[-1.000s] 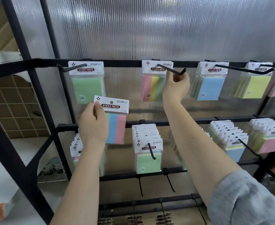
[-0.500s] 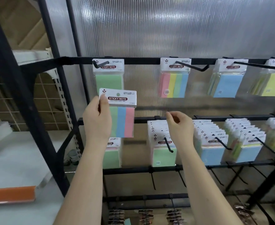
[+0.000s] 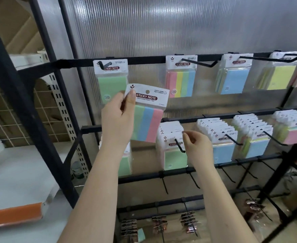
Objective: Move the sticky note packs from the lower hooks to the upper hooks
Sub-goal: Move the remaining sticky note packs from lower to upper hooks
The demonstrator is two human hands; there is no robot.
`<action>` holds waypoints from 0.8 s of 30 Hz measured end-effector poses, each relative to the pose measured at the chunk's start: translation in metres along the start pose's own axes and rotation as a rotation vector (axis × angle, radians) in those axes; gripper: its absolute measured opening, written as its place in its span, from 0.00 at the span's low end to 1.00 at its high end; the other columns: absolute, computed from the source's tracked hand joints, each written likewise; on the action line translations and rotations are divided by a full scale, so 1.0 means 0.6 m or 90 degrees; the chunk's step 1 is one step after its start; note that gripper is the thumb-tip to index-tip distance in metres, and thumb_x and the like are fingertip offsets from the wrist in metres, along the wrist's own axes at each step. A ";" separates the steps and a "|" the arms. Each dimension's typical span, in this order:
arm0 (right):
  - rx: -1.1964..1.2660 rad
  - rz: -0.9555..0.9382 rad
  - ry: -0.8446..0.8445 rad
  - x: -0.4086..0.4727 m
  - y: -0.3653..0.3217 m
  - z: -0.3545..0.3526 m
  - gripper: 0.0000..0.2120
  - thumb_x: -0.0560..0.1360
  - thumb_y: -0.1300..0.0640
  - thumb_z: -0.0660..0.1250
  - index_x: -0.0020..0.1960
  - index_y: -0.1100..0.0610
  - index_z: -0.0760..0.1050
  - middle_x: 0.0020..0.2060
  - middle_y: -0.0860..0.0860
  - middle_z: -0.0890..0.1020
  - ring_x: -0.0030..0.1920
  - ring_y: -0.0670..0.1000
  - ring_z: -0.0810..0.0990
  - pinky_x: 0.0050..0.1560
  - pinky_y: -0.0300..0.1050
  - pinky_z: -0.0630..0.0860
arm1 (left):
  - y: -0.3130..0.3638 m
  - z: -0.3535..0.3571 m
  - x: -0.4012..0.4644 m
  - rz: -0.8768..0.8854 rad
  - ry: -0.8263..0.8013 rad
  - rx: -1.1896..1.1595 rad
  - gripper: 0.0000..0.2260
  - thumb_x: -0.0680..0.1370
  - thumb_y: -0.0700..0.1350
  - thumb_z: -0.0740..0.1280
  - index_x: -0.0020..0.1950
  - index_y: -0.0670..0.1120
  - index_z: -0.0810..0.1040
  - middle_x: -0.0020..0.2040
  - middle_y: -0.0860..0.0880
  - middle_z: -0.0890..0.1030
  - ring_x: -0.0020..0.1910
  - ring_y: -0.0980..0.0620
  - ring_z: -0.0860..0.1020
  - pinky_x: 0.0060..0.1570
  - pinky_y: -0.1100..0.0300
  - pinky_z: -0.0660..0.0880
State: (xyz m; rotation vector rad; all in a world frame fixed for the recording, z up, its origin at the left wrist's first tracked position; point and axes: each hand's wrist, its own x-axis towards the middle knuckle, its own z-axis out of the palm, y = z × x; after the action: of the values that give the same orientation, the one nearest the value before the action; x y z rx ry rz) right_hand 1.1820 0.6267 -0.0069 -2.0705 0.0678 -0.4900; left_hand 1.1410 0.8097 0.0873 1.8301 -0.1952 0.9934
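My left hand (image 3: 117, 118) grips a striped sticky note pack (image 3: 148, 116) (green, blue, pink) by its white header, tilted, just below the leftmost upper hook (image 3: 103, 64), where a green pack (image 3: 110, 79) hangs. My right hand (image 3: 196, 147) pinches at the header of the front pack in a stack (image 3: 171, 146) on a lower hook (image 3: 179, 146); whether it grips the pack I cannot tell. Other upper hooks carry a multicolour pack (image 3: 181, 79), a blue pack (image 3: 234, 77) and a yellow pack (image 3: 281, 77). Full stacks fill the lower hooks (image 3: 232, 140) to the right.
The black metal rack (image 3: 44, 109) frames the display, backed by a ribbed translucent panel (image 3: 179, 25). Bare hooks (image 3: 164, 185) jut from the rail below. Binder clips (image 3: 188, 220) hang at the bottom. A white shelf with an orange-edged board (image 3: 14, 213) lies to the left.
My right hand dropped from the second upper hook to the lower-row stack. My left hand shifted the striped pack rightward and tilted it. The view panned left.
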 end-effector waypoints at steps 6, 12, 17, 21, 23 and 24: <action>0.003 0.022 0.022 0.004 0.019 -0.042 0.12 0.79 0.59 0.61 0.57 0.59 0.80 0.47 0.50 0.82 0.46 0.45 0.76 0.44 0.37 0.68 | 0.053 0.038 0.014 0.011 -0.014 -0.072 0.13 0.80 0.50 0.62 0.35 0.51 0.72 0.30 0.56 0.75 0.29 0.55 0.70 0.32 0.54 0.68; 0.034 -0.002 0.011 0.049 0.040 -0.085 0.09 0.77 0.58 0.62 0.48 0.56 0.81 0.37 0.47 0.81 0.40 0.48 0.78 0.39 0.40 0.71 | 0.107 0.107 0.024 0.094 0.007 -0.118 0.15 0.79 0.48 0.64 0.34 0.47 0.68 0.27 0.56 0.65 0.27 0.60 0.62 0.27 0.65 0.60; 0.026 -0.027 0.011 0.070 0.049 -0.113 0.08 0.77 0.59 0.62 0.46 0.55 0.81 0.37 0.43 0.80 0.41 0.44 0.76 0.35 0.26 0.66 | 0.123 0.161 0.027 0.116 0.031 -0.110 0.17 0.79 0.45 0.64 0.32 0.52 0.65 0.24 0.59 0.69 0.26 0.63 0.66 0.28 0.72 0.60; 0.020 -0.024 0.000 0.077 0.060 -0.126 0.09 0.77 0.58 0.62 0.49 0.56 0.82 0.40 0.45 0.81 0.42 0.44 0.77 0.35 0.22 0.66 | 0.120 0.190 0.027 0.094 0.047 -0.088 0.18 0.79 0.44 0.65 0.30 0.54 0.64 0.23 0.65 0.69 0.26 0.63 0.67 0.28 0.72 0.61; 0.016 -0.023 0.002 0.077 0.062 -0.129 0.09 0.77 0.59 0.62 0.49 0.56 0.82 0.40 0.45 0.82 0.42 0.44 0.77 0.35 0.22 0.66 | 0.117 0.198 0.028 0.086 0.066 -0.081 0.19 0.78 0.45 0.65 0.30 0.54 0.63 0.23 0.62 0.68 0.25 0.61 0.65 0.28 0.71 0.60; 0.017 -0.024 0.004 0.076 0.064 -0.130 0.09 0.77 0.59 0.62 0.48 0.56 0.82 0.40 0.45 0.82 0.42 0.44 0.77 0.36 0.22 0.66 | 0.115 0.201 0.029 0.085 0.075 -0.081 0.19 0.78 0.45 0.65 0.29 0.54 0.63 0.23 0.61 0.67 0.25 0.61 0.64 0.28 0.71 0.59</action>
State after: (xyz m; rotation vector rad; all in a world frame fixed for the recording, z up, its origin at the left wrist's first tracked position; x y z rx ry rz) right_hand 1.2008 0.5320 0.0104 -2.0480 0.0258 -0.5179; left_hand 1.1808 0.6818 0.1277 1.6546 -0.3049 1.1512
